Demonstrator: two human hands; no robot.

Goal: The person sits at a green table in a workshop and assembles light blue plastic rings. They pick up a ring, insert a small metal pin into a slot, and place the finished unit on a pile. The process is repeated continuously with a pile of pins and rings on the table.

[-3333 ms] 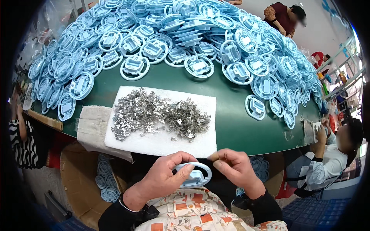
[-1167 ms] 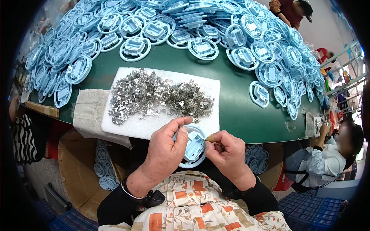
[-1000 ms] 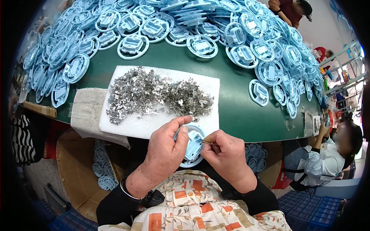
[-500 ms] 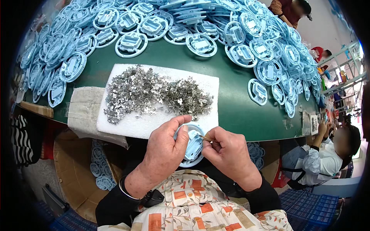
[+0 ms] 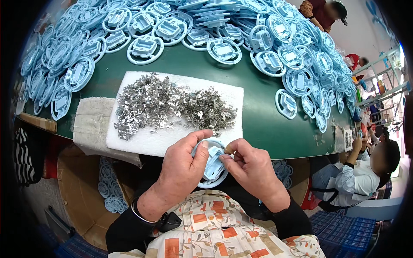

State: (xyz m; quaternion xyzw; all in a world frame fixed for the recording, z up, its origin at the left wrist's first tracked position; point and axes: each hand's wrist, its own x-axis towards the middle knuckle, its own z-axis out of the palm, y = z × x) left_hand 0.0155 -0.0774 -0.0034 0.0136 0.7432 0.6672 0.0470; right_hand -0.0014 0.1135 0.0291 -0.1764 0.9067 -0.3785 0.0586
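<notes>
My left hand (image 5: 180, 165) is closed round the left side of a round light-blue plastic part (image 5: 213, 170), with the thumb resting on its face. The part has an outer ring and a raised boxy middle, and it is tilted toward me over my lap at the table's edge. The fingers of my right hand (image 5: 257, 172) are pinched together against the upper right of that raised middle. Whatever is between those fingertips is hidden. Just beyond both hands, small shiny metal clips (image 5: 148, 107) lie heaped on a white foam board (image 5: 150, 144).
Many more light-blue round parts (image 5: 226, 50) are piled across the back and sides of the green table (image 5: 260, 129). A cloth-covered pad (image 5: 92, 120) lies by the foam's left side. Below stands a cardboard box (image 5: 77, 193) with more parts. A co-worker (image 5: 357, 176) sits at right.
My right fingertips have moved slightly left and in over the plastic part. The thin metal piece that showed between them is out of sight now. My left hand keeps its hold.
</notes>
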